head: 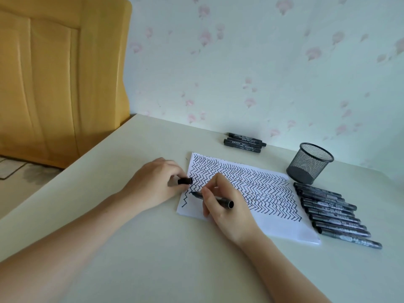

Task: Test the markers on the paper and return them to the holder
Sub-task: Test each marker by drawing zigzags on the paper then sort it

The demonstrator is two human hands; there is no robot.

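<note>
Pinching the marker point(213, 199) in your right hand point(227, 206), tip on the paper point(282, 226) | left hand point(153, 184) beside it grips the cap point(185, 181)

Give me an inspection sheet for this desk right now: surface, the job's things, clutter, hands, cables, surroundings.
Surface: pale table against the wall.
Job's things: paper covered in black zigzag lines; mesh holder upright beyond the paper's far right corner, no markers seen in it; row of markers lying right of the paper; three markers by the wall.
Clutter: nothing seen.
Hands: right hand holds an uncapped marker, tip at the paper's left edge; left hand holds the cap.
Cables: nothing seen.
Surroundings: floral wallpaper; yellow wooden panel at left.
</note>
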